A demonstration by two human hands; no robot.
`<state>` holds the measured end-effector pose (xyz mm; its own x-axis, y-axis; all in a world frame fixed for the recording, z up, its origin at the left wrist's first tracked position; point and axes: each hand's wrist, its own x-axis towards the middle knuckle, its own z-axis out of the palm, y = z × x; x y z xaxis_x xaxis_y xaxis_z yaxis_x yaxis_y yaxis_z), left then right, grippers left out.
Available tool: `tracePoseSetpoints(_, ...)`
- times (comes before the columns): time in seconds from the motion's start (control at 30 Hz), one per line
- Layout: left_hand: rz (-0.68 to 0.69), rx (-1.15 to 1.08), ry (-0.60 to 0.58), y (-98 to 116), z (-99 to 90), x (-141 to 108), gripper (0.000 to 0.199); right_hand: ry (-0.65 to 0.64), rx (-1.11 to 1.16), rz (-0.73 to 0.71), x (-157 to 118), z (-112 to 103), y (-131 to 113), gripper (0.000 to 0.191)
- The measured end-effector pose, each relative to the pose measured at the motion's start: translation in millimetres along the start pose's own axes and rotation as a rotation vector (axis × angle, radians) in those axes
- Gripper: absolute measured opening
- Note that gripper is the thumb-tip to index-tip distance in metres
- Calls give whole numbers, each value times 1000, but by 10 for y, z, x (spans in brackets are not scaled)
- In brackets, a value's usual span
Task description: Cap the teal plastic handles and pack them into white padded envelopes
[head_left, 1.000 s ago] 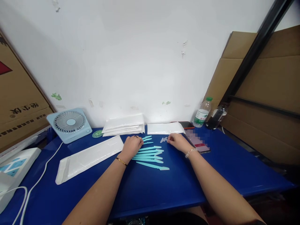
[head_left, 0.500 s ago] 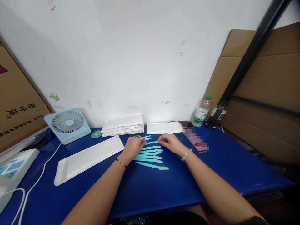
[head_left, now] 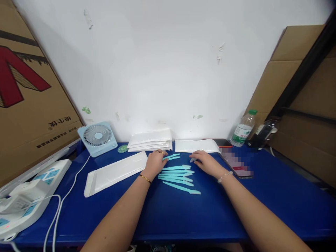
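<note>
My left hand has its fingers closed on the end of a teal eyebrow razor near the back of the table. Another razor lies right beside that one, partly behind my fingertips. To the right, my right hand pinches a small translucent piece that looks like a blade cap, apart from the razors. Between my forearms, several more teal razors lie in a loose row, their wider pale ends pointing right. The nearest razor is set at a slant.
A white padded mailer lies left, with stacked mailers and another mailer along the wall. A blue fan, power strip and cables stand left. A phone, water bottle and dark bottle are right.
My right hand has moved away from my left, carrying the small translucent piece off to the right. The whole view has turned a little to the left.
</note>
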<state>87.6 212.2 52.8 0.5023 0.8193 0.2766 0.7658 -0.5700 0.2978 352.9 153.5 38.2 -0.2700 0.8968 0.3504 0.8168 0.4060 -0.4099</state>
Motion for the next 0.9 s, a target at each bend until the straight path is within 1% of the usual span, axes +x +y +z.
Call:
tracePoseSetpoints(0.07,-44,51,-13,-75,18,18,23,-46,-67,-11,14,8,34,28)
tracePoseSetpoints(0.13,-39,62,-41,-104,35,32,17,-74,-135,15,27,24,6,24)
tracePoseSetpoints(0.2,-19,59,-57,-96,43,40,13,-71,-226,48,38,41,-63,19)
tracePoseSetpoints(0.3,-7,60,-65,-63,32,42,14,-57,-350,65,48,66,-168,13)
tracePoseSetpoints(0.37,-6,54,-64,-48,15,38,16,-48,-386,72,52,83,-202,10)
tracePoseSetpoints(0.43,-3,16,-56,-38,-1,32,17,-34,-371,89,58,101,-200,9)
tracePoseSetpoints(0.5,-5,-69,-50,-26,-8,28,18,3,-268,111,65,116,-171,9)
tracePoseSetpoints(0.53,-10,-121,-53,-18,-7,28,19,36,-172,130,67,120,-152,9)
tracePoseSetpoints(0.6,-19,-231,-70,2,2,30,21,116,100,186,69,117,-116,14)
tracePoseSetpoints(0.7,-33,-373,-96,31,26,36,25,185,542,258,68,93,-87,32)
tracePoseSetpoints(0.77,-44,-439,-105,44,39,37,27,201,721,292,69,80,-79,28)
tracePoseSetpoints(0.83,-49,-468,-111,47,46,36,29,225,767,332,71,80,-60,19)
tracePoseSetpoints(0.9,-48,-469,-113,37,49,35,28,275,654,342,71,88,-18,17)
